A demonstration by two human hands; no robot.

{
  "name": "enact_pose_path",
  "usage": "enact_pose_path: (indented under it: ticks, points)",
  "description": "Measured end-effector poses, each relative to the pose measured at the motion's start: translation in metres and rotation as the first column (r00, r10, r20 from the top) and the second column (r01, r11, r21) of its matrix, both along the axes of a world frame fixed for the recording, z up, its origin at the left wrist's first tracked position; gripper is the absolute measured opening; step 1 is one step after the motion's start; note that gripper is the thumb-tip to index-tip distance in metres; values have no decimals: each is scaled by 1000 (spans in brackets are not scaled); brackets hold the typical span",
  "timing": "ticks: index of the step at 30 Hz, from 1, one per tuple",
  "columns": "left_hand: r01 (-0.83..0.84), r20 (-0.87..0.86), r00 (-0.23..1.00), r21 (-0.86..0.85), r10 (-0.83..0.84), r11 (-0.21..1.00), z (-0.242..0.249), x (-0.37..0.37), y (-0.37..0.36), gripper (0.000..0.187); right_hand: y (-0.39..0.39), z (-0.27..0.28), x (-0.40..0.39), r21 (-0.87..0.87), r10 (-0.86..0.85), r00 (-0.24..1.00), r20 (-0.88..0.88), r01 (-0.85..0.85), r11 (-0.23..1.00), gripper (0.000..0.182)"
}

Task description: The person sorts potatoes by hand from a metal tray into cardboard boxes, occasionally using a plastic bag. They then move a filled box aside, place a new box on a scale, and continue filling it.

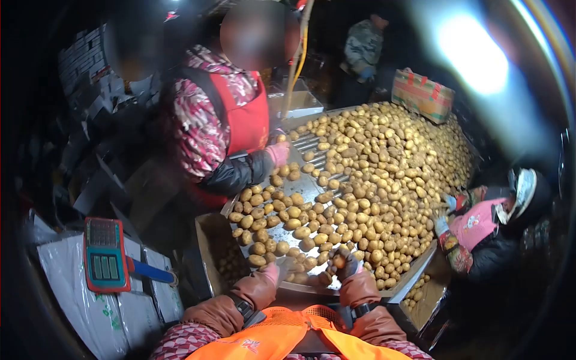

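Potatoes (pixel 384 174) cover the sorting table (pixel 307 187), whose bare metal shows in patches. At the near edge, my right hand (pixel 349 264) in a dark glove closes around a potato (pixel 339 261). My left hand (pixel 277 271), in a pale pinkish glove, is over the potatoes at the near left edge. Motion smears its fingers, so I cannot make out whether it holds anything. More potatoes lie between and just beyond the two hands.
A cardboard box (pixel 213 249) stands at the left edge, another (pixel 429 294) at the right, both with potatoes. Co-workers stand left (pixel 222 120) and right (pixel 480 228); a person (pixel 363 48) is behind. A scale display (pixel 106 255) stands by white cartons (pixel 78 288).
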State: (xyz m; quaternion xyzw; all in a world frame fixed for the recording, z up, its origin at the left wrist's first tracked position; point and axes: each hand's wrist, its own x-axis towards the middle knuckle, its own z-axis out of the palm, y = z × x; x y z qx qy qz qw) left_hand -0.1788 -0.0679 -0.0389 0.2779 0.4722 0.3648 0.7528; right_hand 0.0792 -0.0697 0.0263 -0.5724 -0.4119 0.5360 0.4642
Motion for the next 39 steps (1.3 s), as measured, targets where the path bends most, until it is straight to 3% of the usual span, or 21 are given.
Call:
enact_pose_path:
  ticks: [1, 3, 8, 11, 13, 14, 16, 18, 21, 23, 24, 26, 27, 28, 30, 31, 34, 36, 37, 38, 39]
  points:
    - [3, -19, 1000, 10, -3, 1000, -2, -2, 0, 40, 3, 9, 23, 121, -44, 994, 100, 32, 992, 28]
    - [15, -69, 998, 31, -13, 999, -9, -7, -2, 40, -3, 79, 73, 197, -208, 965, 158, 176, 964, 31]
    - [41, -184, 983, 80, -25, 996, -20, -15, -2, 40, 65, 296, 178, 568, -510, 859, 42, 400, 720, 38]
    - [70, -231, 972, 104, -45, 992, -22, -16, -2, 39, 111, 390, 200, 544, -559, 827, -57, 496, 677, 42]
    - [83, -247, 968, 104, -55, 991, -23, -15, -1, 39, 125, 420, 199, 505, -583, 811, -40, 521, 689, 45]
    - [93, -258, 964, 107, -63, 990, -23, -14, -1, 39, 125, 429, 187, 555, -636, 772, -18, 537, 636, 40]
    - [106, -271, 960, 114, -72, 988, -23, -17, -3, 39, 129, 437, 193, 440, -564, 820, 96, 474, 763, 57]
    - [117, -282, 956, 118, -79, 986, -24, -18, -4, 39, 139, 442, 201, 394, -495, 865, 85, 427, 814, 59]
    - [120, -304, 950, 121, -79, 985, -25, -23, -7, 39, 148, 435, 212, 389, -490, 867, 90, 422, 819, 62]
    - [133, -307, 948, 134, -86, 982, -24, -23, -5, 39, 152, 432, 215, 414, -496, 865, 74, 426, 805, 90]
    - [133, -311, 947, 142, -84, 981, -25, -24, -7, 39, 153, 428, 217, 400, -488, 863, 128, 406, 822, 87]
    - [150, -316, 944, 159, -94, 976, -29, -22, -10, 39, 161, 422, 232, 423, -431, 901, 53, 371, 827, 86]
    - [156, -317, 944, 172, -95, 973, -30, -20, -9, 39, 157, 417, 224, 484, -483, 874, 54, 400, 778, 85]
    - [165, -318, 943, 186, -100, 969, -31, -18, -9, 39, 165, 394, 229, 566, -386, 922, -17, 327, 756, 78]
    - [192, -326, 939, 234, -110, 953, -35, -14, -10, 39, 160, 356, 210, 567, -157, 987, -39, 151, 810, 52]
    - [203, -331, 937, 260, -111, 944, -36, -12, -8, 39, 141, 337, 192, 474, -30, 999, -9, 31, 880, 34]
    - [267, -366, 922, 363, -127, 893, -40, -3, -8, 39, 118, 191, 175, 427, -61, 993, -103, 100, 899, 27]
    - [339, -432, 891, 422, -142, 841, -39, 6, -6, 39, 81, 152, 127, 48, -120, 955, -271, 138, 989, 29]
    - [383, -478, 866, 442, -148, 811, -37, 8, -4, 38, 70, 106, 125, 11, -107, 939, -326, 117, 993, 29]
    - [479, -612, 758, 291, -224, 828, -13, 7, -2, 38, 54, 66, 120, -73, -147, 930, -336, 130, 989, 28]
    - [426, -582, 805, 431, -116, 796, -7, 9, 0, 36, 41, 30, 110, -142, -203, 823, -531, 150, 978, 20]
